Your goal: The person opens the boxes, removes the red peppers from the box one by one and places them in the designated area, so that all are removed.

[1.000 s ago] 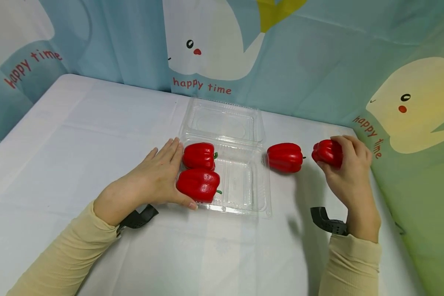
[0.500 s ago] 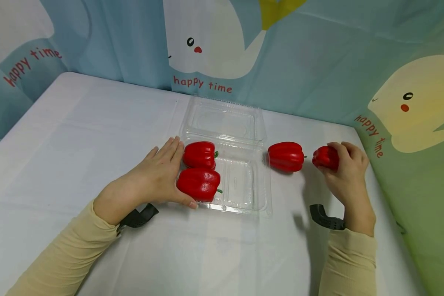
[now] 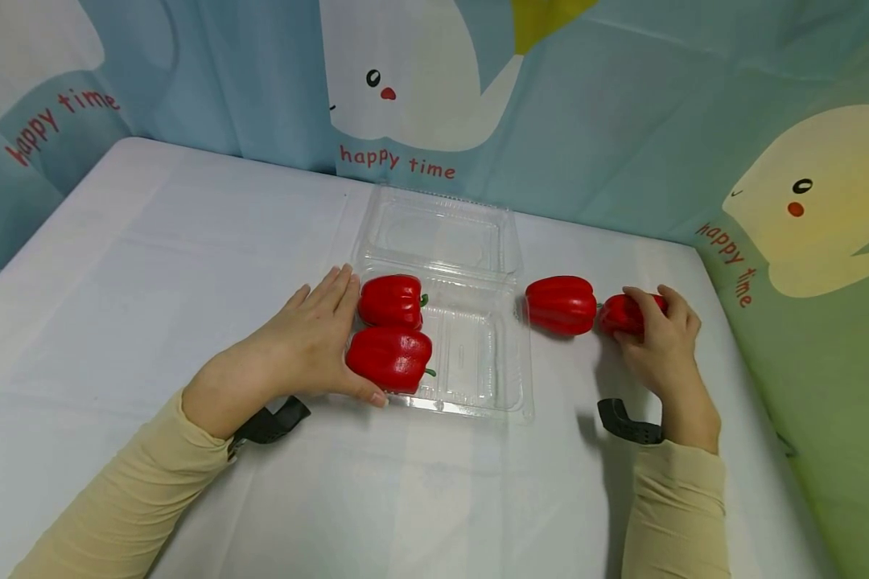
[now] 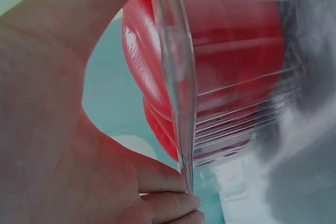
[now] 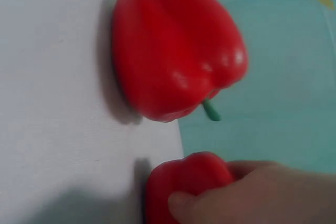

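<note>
Two red bell peppers, a rear one (image 3: 391, 301) and a front one (image 3: 389, 359), lie in the left half of a clear plastic clamshell container (image 3: 510, 378). My left hand (image 3: 297, 342) rests along the container's left rim, fingers straight and thumb at the front corner. In the left wrist view the fingertips (image 4: 176, 205) touch the rim. My right hand (image 3: 662, 342) grips another bell pepper (image 3: 619, 314), low at the table. Its thumb (image 5: 181, 203) lies on that pepper in the right wrist view. Just left of it sits a further bell pepper (image 3: 561, 305), stem pointing right.
The container's lid (image 3: 434, 233) lies folded back behind the tray. A white cloth (image 3: 434, 498) covers the table (image 3: 152, 233). A printed curtain (image 3: 623, 129) hangs along the back and right edges.
My right hand has lowered and moved left with its bell pepper, closing the gap to the pepper beside the container. The left hand stays in place.
</note>
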Available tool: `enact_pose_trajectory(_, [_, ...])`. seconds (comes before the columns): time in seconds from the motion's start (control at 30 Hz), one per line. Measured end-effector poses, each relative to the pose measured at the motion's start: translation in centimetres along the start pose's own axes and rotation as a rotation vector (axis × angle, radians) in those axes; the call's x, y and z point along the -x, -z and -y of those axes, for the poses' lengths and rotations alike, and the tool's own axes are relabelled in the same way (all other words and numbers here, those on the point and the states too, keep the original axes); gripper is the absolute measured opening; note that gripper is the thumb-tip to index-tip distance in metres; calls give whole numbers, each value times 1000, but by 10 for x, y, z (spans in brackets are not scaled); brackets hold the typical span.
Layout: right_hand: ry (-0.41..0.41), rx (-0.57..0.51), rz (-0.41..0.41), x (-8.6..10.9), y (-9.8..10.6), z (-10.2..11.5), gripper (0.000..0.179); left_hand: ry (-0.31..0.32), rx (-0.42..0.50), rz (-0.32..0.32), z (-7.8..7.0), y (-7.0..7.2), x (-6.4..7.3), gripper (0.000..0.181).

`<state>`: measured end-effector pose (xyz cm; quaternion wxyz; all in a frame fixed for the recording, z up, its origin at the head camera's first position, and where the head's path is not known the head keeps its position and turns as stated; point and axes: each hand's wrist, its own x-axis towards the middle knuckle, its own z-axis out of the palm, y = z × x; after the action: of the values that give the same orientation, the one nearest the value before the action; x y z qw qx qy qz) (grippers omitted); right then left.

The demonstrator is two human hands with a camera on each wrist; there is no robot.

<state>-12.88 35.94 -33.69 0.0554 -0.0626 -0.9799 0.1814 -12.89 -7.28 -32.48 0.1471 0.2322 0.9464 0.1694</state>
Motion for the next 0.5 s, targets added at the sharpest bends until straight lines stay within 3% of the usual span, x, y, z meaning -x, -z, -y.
enact_pose_trajectory(0.5, [-59, 8, 38, -2, 0, 2, 65, -5, 0, 0, 0, 0, 0, 139])
